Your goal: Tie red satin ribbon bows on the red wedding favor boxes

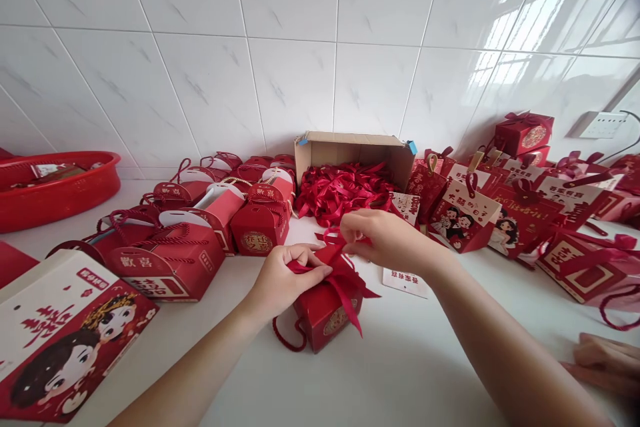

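Note:
A small red gift box (320,320) with a round gold emblem stands on the white table in front of me. Across its top lies a dark red ribbon (345,290), its pointed ends hanging over the emblem side. My left hand (293,277) pinches the ribbon between thumb and fingers at the top left of the box. With curled fingers, my right hand (370,237) grips another part of the ribbon just above the far right side. A twisted red cord handle (290,340) loops out at the box's left.
Behind the gift box, an open cardboard box (355,140) holds a heap of red ribbons (345,190). Red gift boxes (170,267) crowd the left, and more boxes (465,213) the right. A red basin (95,193) sits far left. Another person's hand (607,363) rests at the lower right.

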The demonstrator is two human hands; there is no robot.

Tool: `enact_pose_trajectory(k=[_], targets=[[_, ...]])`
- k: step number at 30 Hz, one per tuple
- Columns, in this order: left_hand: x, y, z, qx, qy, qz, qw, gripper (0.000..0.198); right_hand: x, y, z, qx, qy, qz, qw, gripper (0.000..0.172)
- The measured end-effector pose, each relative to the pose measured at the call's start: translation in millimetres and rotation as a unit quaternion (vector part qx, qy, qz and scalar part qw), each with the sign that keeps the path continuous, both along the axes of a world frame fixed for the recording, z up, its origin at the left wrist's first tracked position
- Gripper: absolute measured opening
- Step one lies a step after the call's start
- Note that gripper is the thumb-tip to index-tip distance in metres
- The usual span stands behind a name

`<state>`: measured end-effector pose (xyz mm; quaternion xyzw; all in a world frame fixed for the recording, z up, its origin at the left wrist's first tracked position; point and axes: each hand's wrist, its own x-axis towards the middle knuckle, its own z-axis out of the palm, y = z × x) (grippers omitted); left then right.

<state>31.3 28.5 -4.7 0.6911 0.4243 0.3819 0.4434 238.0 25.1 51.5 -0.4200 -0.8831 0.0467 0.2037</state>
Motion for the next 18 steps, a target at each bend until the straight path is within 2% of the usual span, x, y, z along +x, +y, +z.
enact_pose_trajectory(k=[2,3,6,8,10,13,18], targets=[[0,0,-0.7,0.016,-0.006,0.014,1.000,0.047,-2,-14,7.9,0.025,-0.003,-0.042,0.999,0.015],[0,1,-1.6,0.022,-0.011,0.021,0.999,0.048,-4,-21,11.2,0.022,-0.013,-0.057,0.998,0.021],[0,2,-6.0,0.038,-0.018,0.039,0.998,0.050,-14,-40,15.4,-0.046,-0.098,-0.093,0.990,0.039],[1,3,-8.5,0.048,-0.022,0.047,0.998,0.052,-21,-48,13.3,-0.080,-0.168,-0.116,0.976,0.036],[1,3,-9.6,0.055,-0.027,0.049,0.997,0.053,-27,-51,9.9,-0.078,-0.225,-0.124,0.963,0.024],[1,3,-9.2,0.053,-0.036,0.052,0.997,0.053,-32,-55,6.5,-0.056,-0.254,-0.084,0.962,0.019],[3,3,-11.1,0.056,-0.047,0.064,0.995,0.052,-51,-64,-3.9,-0.036,-0.176,0.016,0.984,0.018]])
